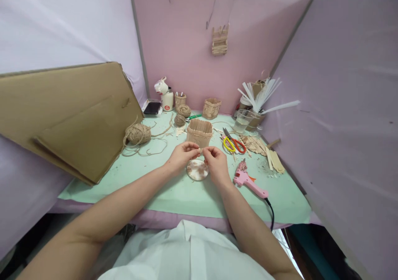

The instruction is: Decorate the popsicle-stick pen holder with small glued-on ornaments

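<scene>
My left hand (185, 153) and my right hand (216, 160) meet fingertip to fingertip over the table. Both are closed in a pinch on a tiny thin piece (200, 150), too small to name. Just behind them stands a wooden-strip basket (199, 131) with a braided band below its rim; the fingers partly cover its base. A round white disc with brown patches (197, 170) lies below my hands. To the right, a pink hot glue gun (248, 182) rests on its side, its black cord hanging over the front edge.
Scissors with yellow and red handles (234, 143) lie near wood scraps (253, 144) and strips (275, 161). A plastic cup of liquid (243, 120) and white glue sticks (260, 97) stand at back right. Left are a twine ball (138, 133) and leaning cardboard (71, 114).
</scene>
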A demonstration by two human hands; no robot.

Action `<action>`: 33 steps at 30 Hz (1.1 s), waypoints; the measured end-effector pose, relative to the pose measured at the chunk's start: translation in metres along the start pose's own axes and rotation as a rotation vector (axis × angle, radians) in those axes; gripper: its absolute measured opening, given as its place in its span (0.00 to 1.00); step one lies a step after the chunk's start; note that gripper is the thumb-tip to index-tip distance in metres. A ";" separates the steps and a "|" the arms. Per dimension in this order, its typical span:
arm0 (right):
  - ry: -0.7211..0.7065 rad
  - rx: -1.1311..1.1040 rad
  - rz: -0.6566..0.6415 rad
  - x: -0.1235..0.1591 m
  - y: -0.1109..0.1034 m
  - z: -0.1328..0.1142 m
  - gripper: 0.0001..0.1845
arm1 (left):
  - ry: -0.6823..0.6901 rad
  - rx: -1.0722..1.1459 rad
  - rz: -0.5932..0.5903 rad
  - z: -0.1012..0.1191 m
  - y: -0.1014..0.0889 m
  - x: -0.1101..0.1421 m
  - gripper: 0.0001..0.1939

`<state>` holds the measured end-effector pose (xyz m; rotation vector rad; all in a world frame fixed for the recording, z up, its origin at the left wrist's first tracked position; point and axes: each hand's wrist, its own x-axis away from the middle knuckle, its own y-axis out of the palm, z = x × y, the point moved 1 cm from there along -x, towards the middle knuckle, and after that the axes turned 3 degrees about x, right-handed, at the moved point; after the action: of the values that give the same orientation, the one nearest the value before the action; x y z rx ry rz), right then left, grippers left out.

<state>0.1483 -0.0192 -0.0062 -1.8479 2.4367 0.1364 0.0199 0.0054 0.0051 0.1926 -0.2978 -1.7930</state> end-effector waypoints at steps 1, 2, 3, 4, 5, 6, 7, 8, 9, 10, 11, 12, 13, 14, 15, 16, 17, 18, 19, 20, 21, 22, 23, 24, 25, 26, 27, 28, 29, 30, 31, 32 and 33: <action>-0.013 0.035 0.010 -0.001 -0.005 -0.003 0.11 | -0.006 -0.003 0.006 0.000 0.000 0.000 0.15; -0.035 0.090 0.022 -0.002 -0.013 -0.007 0.11 | -0.012 -0.008 0.011 0.001 0.000 0.000 0.15; -0.065 0.165 0.029 -0.003 -0.022 -0.011 0.11 | -0.017 -0.013 0.012 0.001 -0.001 0.000 0.15; -0.097 0.263 0.021 -0.004 -0.032 -0.015 0.10 | -0.020 -0.017 0.010 0.001 -0.001 0.000 0.14; -0.117 0.377 0.000 -0.005 -0.042 -0.018 0.09 | -0.022 -0.021 0.006 0.002 0.000 0.000 0.14; -0.124 0.503 -0.027 -0.006 -0.053 -0.020 0.08 | -0.024 -0.026 -0.001 0.002 0.000 0.000 0.14; -0.130 0.624 -0.044 -0.006 -0.063 -0.021 0.07 | -0.025 -0.031 -0.011 0.002 0.000 0.001 0.13; -0.143 0.740 -0.064 -0.006 -0.071 -0.021 0.06 | -0.026 -0.038 -0.022 0.003 0.001 0.001 0.13; -0.155 0.852 -0.081 -0.005 -0.077 -0.019 0.06 | -0.028 -0.048 -0.031 0.003 0.001 0.001 0.12; -0.161 0.955 -0.097 -0.004 -0.081 -0.018 0.07 | -0.030 -0.057 -0.039 0.003 0.001 0.002 0.12; -0.162 1.048 -0.121 -0.003 -0.082 -0.015 0.08 | -0.031 -0.064 -0.047 0.002 0.001 0.002 0.12; -0.157 1.131 -0.148 -0.001 -0.081 -0.012 0.09 | -0.029 -0.068 -0.051 0.002 0.001 0.001 0.12; -0.146 1.201 -0.174 0.000 -0.079 -0.010 0.10 | -0.028 -0.072 -0.052 0.002 0.000 0.001 0.12; -0.137 1.255 -0.198 0.002 -0.076 -0.008 0.10 | -0.026 -0.076 -0.054 0.001 0.000 0.001 0.12; -0.134 1.296 -0.223 0.003 -0.073 -0.006 0.10 | -0.024 -0.079 -0.056 0.001 -0.001 0.000 0.13; -0.132 1.326 -0.240 0.004 -0.070 -0.006 0.11 | -0.022 -0.082 -0.059 0.000 -0.002 0.000 0.13; -0.127 1.345 -0.241 0.004 -0.069 -0.006 0.12 | -0.021 -0.083 -0.063 0.000 -0.002 -0.001 0.13; -0.123 1.353 -0.228 0.004 -0.069 -0.007 0.12 | -0.022 -0.083 -0.067 0.000 -0.003 -0.001 0.13; -0.123 1.350 -0.204 0.004 -0.071 -0.009 0.13 | -0.026 -0.082 -0.068 0.000 -0.003 -0.001 0.13; -0.129 1.341 -0.169 0.004 -0.075 -0.012 0.14 | -0.033 -0.078 -0.066 0.000 -0.003 -0.001 0.14; -0.146 1.331 -0.129 0.004 -0.082 -0.016 0.14 | -0.041 -0.071 -0.063 0.000 -0.003 -0.001 0.14; -0.167 1.322 -0.090 0.005 -0.090 -0.021 0.14 | -0.047 -0.062 -0.063 0.000 -0.004 -0.001 0.14; -0.189 1.323 -0.067 0.007 -0.100 -0.026 0.13 | -0.052 -0.051 -0.066 0.000 -0.004 -0.001 0.14; -0.207 1.335 -0.060 0.010 -0.111 -0.031 0.13 | -0.056 -0.040 -0.071 0.000 -0.004 -0.002 0.14; -0.207 1.358 -0.064 0.013 -0.122 -0.036 0.12 | -0.060 -0.026 -0.073 0.000 -0.004 -0.002 0.14; -0.187 1.391 -0.092 0.016 -0.132 -0.039 0.11 | -0.065 -0.014 -0.075 0.000 -0.005 -0.002 0.14; -0.154 1.423 -0.103 0.019 -0.142 -0.041 0.11 | -0.071 -0.003 -0.073 0.000 -0.005 -0.002 0.14; -0.116 1.449 -0.121 0.022 -0.150 -0.041 0.13 | -0.079 0.007 -0.068 -0.001 -0.005 -0.003 0.14; -0.081 1.464 -0.136 0.024 -0.156 -0.039 0.15 | -0.085 0.018 -0.063 -0.001 -0.006 -0.003 0.15; -0.051 1.473 -0.149 0.025 -0.160 -0.037 0.17 | -0.091 0.030 -0.063 -0.001 -0.006 -0.004 0.15; -0.028 1.475 -0.170 0.025 -0.162 -0.033 0.18 | -0.097 0.042 -0.066 -0.001 -0.007 -0.004 0.15; -0.012 1.472 -0.197 0.025 -0.163 -0.029 0.19 | -0.104 0.054 -0.070 -0.002 -0.007 -0.005 0.15; 0.003 1.469 -0.229 0.023 -0.162 -0.025 0.18 | -0.110 0.066 -0.072 -0.002 -0.008 -0.005 0.15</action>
<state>0.2979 -0.0879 0.0124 -1.2442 1.3746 -1.2536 0.0144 0.0120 0.0009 0.1533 -0.4341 -1.8702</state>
